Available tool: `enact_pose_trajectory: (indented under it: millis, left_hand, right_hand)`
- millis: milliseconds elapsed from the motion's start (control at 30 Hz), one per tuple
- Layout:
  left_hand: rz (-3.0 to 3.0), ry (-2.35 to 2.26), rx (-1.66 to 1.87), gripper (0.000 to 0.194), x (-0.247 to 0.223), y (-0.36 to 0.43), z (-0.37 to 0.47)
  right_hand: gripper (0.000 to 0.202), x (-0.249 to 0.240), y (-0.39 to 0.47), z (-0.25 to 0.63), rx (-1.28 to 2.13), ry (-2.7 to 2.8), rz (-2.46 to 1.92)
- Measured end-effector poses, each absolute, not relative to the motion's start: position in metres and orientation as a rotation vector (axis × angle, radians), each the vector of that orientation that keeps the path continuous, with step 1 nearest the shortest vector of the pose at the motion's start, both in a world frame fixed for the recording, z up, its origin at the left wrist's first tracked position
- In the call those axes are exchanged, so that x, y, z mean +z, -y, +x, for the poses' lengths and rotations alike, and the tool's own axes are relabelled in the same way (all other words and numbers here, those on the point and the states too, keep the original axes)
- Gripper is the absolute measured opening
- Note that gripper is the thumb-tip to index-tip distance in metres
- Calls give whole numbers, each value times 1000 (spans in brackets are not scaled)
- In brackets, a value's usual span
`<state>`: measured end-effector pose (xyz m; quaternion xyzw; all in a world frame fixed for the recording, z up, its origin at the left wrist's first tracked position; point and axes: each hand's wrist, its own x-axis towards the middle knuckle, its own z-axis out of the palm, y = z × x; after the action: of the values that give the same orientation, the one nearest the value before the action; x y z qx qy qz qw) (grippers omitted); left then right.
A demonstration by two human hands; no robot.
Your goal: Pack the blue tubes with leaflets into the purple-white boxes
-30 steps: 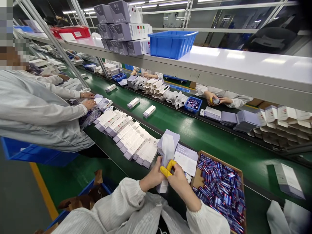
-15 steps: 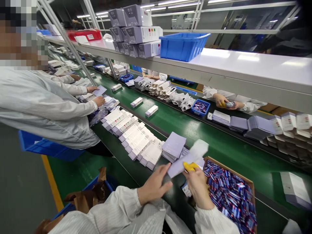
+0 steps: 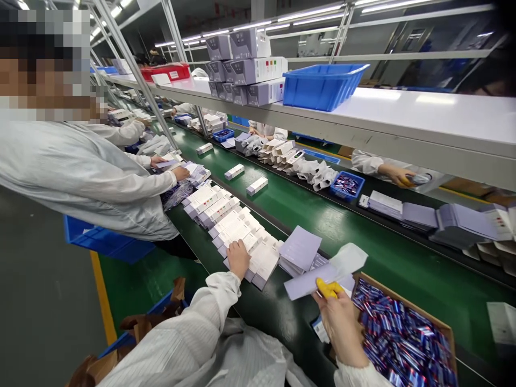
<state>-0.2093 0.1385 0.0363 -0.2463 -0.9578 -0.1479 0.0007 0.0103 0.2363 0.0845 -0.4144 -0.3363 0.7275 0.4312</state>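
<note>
My left hand (image 3: 238, 259) lies at the near edge of a row of small white and lavender cartons (image 3: 264, 262). Its fingers are curled over one carton, their tips partly hidden. In my right hand (image 3: 338, 317), which wears yellow finger covers (image 3: 328, 288), a flat lavender leaflet (image 3: 306, 282) is pinched together with a translucent white pouch (image 3: 350, 259). Just behind the leaflet sits a stack of lavender booklets (image 3: 300, 248). To the right of my right hand stands a cardboard box (image 3: 437, 322) full of shiny blue and red batteries (image 3: 397, 328).
Single cartons (image 3: 257, 186) lie on the green conveyor belt (image 3: 290, 207). A shelf (image 3: 423, 115) above it carries a blue bin (image 3: 324, 86) and stacked boxes (image 3: 262, 70). A co-worker (image 3: 92, 177) stands at left; another's hand (image 3: 397, 174) shows opposite. A blue bin with brown paper (image 3: 137, 325) is below left.
My left hand has moved left and away from the leaflet onto the cartons. My right hand still holds the leaflet and pouch. The whole view has shifted slightly.
</note>
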Motion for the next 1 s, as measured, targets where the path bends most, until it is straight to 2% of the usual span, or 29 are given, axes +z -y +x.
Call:
enact_pose_trajectory:
  millis: [200, 300, 433, 600, 867, 1000]
  left_hand:
    - [-850, 2967, -598, 40, 56, -120, -208]
    - [-1161, 2865, -735, 47, 68, -99, -193]
    - [-1586, 2644, -871, 46, 75, -80, -165]
    - [-1669, 2551, -963, 52, 89, -77, -150]
    - [-1890, 2715, -800, 52, 126, -85, -140]
    - [-1902, 2787, -865, 49, 135, -90, -127]
  right_hand:
    - [43, 112, -260, 24, 1769, 707, -983]
    - [42, 136, -262, 23, 1840, 670, -906]
    - [41, 156, -254, 5, 1971, 593, -841]
    - [40, 150, -240, -16, 1886, 684, -915]
    - [27, 133, -219, -12, 1508, 960, -889]
    - [22, 123, -211, -9, 1612, 1189, -965]
